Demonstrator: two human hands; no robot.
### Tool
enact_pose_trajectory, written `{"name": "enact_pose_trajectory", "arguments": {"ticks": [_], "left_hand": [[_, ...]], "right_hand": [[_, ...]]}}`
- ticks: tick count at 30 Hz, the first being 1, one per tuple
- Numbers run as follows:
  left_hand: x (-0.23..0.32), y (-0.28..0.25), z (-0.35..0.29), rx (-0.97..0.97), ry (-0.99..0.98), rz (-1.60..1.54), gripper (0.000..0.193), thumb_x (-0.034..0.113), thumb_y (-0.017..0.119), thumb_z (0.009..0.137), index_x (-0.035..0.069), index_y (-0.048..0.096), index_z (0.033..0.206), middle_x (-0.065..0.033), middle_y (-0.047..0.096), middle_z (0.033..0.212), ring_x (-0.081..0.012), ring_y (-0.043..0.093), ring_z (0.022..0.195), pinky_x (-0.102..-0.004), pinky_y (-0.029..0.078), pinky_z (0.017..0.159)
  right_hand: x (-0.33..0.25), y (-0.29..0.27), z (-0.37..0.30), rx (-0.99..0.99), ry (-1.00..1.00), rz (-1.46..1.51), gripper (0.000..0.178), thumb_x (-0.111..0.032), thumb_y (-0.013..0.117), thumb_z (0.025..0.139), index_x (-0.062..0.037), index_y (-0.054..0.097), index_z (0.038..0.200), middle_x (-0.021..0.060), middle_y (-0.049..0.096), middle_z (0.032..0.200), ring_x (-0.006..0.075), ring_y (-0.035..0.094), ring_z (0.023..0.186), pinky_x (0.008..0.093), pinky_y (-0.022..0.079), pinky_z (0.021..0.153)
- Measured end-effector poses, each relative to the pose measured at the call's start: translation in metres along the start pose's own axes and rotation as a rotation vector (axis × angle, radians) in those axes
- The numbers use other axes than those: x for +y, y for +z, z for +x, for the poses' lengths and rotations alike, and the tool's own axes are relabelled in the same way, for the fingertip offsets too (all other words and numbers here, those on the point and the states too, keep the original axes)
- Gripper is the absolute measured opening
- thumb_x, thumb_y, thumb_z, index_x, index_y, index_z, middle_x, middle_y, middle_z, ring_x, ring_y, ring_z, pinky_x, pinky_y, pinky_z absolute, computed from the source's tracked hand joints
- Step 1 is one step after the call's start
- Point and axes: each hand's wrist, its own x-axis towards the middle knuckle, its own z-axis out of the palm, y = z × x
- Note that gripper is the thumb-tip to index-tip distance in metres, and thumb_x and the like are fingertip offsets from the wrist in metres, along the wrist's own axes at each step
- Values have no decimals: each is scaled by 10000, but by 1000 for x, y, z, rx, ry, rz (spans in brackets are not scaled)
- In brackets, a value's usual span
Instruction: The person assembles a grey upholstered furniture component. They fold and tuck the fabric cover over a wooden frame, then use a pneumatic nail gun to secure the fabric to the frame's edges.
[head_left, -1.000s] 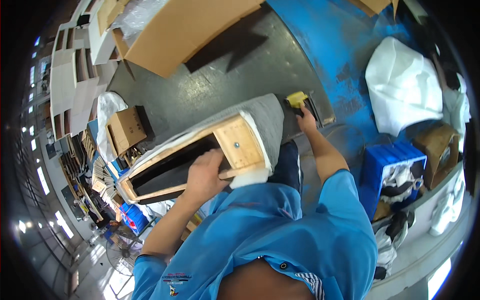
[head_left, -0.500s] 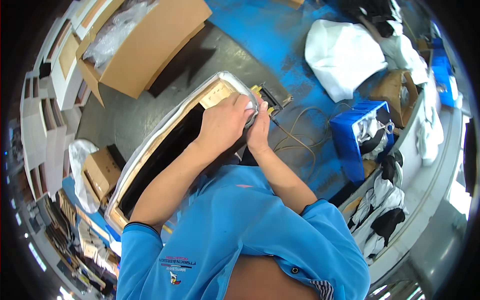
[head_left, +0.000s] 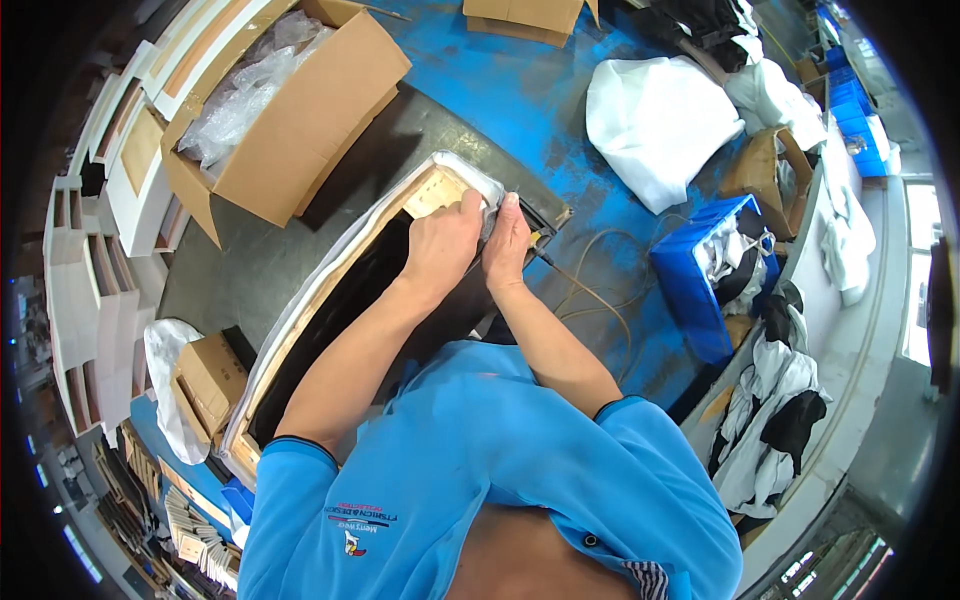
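A long upholstered frame [head_left: 437, 186] lies slanted in front of me, with bare wooden rails around a black inner panel [head_left: 372, 290]. Grey-white fabric [head_left: 470, 172] wraps its outer edge. At the far right corner, my left hand [head_left: 440, 245] has its fingers curled over the rail and closed on the fabric edge. My right hand [head_left: 507, 245] pinches the fabric at the same corner from outside, thumb up. Just beyond my right hand sits a black and yellow tool [head_left: 541, 240], partly hidden by it, with a hose [head_left: 590, 282] running off it.
An open carton [head_left: 310, 120] holding clear plastic wrap stands at the far left. A smaller carton [head_left: 208, 385] is beside the frame. To the right are a white sack [head_left: 660, 125], a blue bin [head_left: 690, 290] with scraps, and a heap of black and white cloth [head_left: 765, 435].
The view has shifted slightly. My fingers have moved at the corner, and a small white bit at my left fingertips no longer shows. My right hand now covers more of the tool.
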Motion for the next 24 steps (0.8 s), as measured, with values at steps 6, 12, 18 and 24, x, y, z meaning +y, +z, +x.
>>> {"name": "enact_pose_trajectory", "arguments": {"ticks": [6, 12, 18, 24], "left_hand": [[6, -19, 2, -187, 85, 154, 83, 116, 597, 930, 66, 546, 972, -125, 704, 710, -290, 737, 635, -396, 577, 530], [1, -32, 8, -292, 0, 126, 145, 142, 614, 953, 52, 542, 1043, -155, 700, 712, -337, 723, 639, -447, 567, 550], [19, -36, 16, -347, -189, -179, 286, 266, 650, 973, 50, 552, 1132, -229, 703, 784, -443, 705, 794, -563, 536, 691], [9, -31, 22, -407, -37, -163, 199, 208, 623, 953, 39, 575, 1048, -224, 711, 796, -446, 700, 758, -566, 535, 678]], "right_hand": [[17, -1, 1, -14, -2, 123, 473, -377, 438, 1139, 20, 685, 1213, 130, 704, 1013, 206, 634, 982, 343, 497, 926], [0, 4, 4, -15, -67, -80, 407, -333, 459, 1133, 6, 679, 1188, 138, 704, 1079, 244, 657, 994, 355, 500, 928], [37, 1, 8, -20, -44, 164, 634, -486, 271, 1136, 32, 630, 1199, 167, 651, 1122, 251, 610, 1088, 364, 467, 987], [36, 4, 8, -2, -45, 155, 646, -501, 276, 1135, 32, 642, 1145, 163, 661, 1104, 263, 622, 1060, 364, 473, 983]]}}
